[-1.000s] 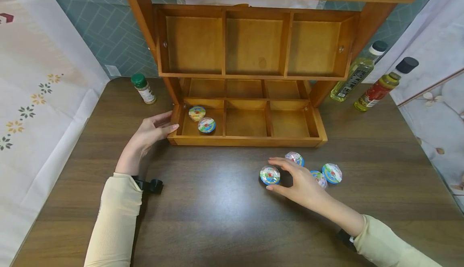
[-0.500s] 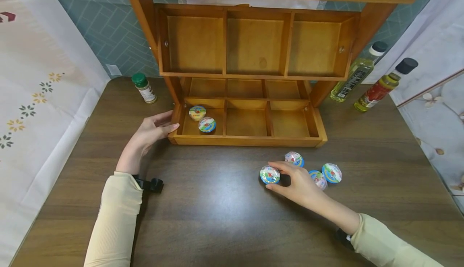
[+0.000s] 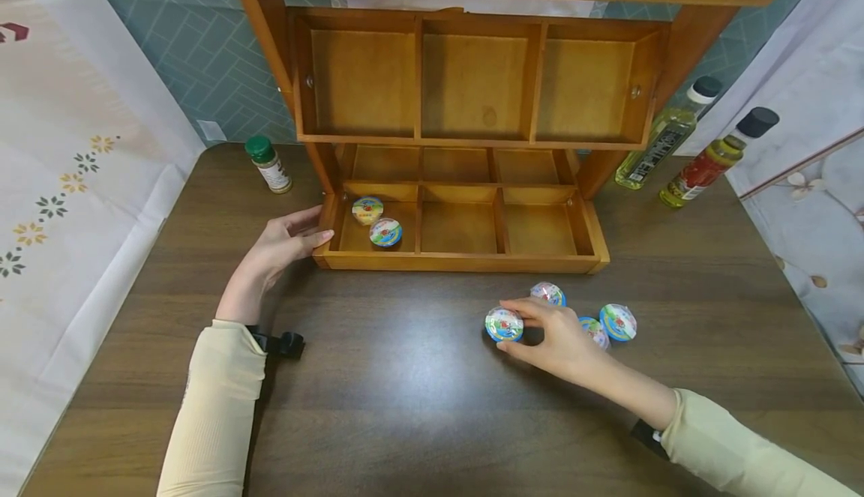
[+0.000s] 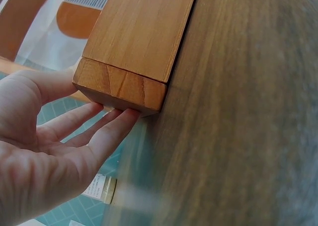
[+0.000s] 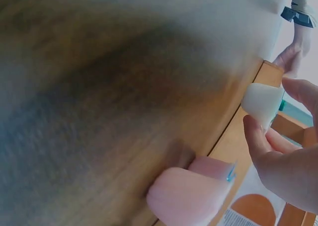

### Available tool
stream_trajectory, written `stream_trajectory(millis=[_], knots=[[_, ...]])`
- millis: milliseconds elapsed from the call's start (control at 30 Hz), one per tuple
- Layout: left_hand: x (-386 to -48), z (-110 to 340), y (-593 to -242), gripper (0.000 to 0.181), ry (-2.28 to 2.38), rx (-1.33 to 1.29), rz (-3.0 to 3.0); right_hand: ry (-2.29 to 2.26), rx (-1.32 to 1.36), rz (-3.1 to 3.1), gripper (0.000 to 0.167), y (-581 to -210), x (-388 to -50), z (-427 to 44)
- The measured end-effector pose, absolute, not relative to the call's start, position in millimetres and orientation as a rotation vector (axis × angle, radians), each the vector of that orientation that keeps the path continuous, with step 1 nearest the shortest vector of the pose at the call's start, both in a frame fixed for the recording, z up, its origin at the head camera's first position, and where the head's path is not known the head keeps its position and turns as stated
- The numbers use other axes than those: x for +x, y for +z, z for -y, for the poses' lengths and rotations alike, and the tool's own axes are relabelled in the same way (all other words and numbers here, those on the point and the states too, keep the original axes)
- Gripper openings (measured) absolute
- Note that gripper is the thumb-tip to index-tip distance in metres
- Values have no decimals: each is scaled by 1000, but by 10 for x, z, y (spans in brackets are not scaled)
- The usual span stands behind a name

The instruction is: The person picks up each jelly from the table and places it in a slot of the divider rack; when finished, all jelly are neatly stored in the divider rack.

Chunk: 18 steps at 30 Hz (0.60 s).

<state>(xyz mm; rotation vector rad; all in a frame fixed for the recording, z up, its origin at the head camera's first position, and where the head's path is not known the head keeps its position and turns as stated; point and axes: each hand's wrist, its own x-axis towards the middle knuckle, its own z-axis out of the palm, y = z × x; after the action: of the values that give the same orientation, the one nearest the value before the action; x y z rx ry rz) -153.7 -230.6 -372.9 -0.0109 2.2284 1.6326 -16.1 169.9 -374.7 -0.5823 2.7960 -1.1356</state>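
Note:
My left hand (image 3: 280, 246) holds the front left corner of the wooden shelf rack (image 3: 466, 263), its thumb on the top edge and fingers against the side. In the left wrist view, the fingertips touch the rack's end block (image 4: 119, 87). My right hand (image 3: 563, 343) pinches a small jelly cup (image 3: 504, 324) between thumb and fingers. That cup has a printed film lid and, in the right wrist view, a whitish body (image 5: 261, 102). Close to this hand are more cups: a pink one (image 3: 548, 294), one partly hidden by the hand (image 3: 595, 330), and another (image 3: 619, 322).
Two jelly cups, one yellow (image 3: 367, 211) and one blue-rimmed (image 3: 385, 232), lie in the rack's lower left compartment. A green-capped seasoning jar (image 3: 268, 165) stands left of the rack. Two oil bottles, one green-labelled (image 3: 658, 141) and one red-labelled (image 3: 709, 163), stand to its right.
My right thumb and fingers have closed in on the jelly cup, which has shifted very slightly to the right and up in the view. The left hand keeps its place on the rack.

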Motion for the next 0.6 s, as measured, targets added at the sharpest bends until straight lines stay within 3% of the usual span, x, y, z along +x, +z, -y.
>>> stream_trajectory(millis=[333, 600], knots=[[-1532, 2299, -3722, 72, 1618, -11, -2229, -1166, -668, -2787, 53, -3573, -190, -1738], [-1532, 2307, -3714, 72, 1611, -13, -2241, -1203, -711, -2755, 53, -3380, -464, -1788]])
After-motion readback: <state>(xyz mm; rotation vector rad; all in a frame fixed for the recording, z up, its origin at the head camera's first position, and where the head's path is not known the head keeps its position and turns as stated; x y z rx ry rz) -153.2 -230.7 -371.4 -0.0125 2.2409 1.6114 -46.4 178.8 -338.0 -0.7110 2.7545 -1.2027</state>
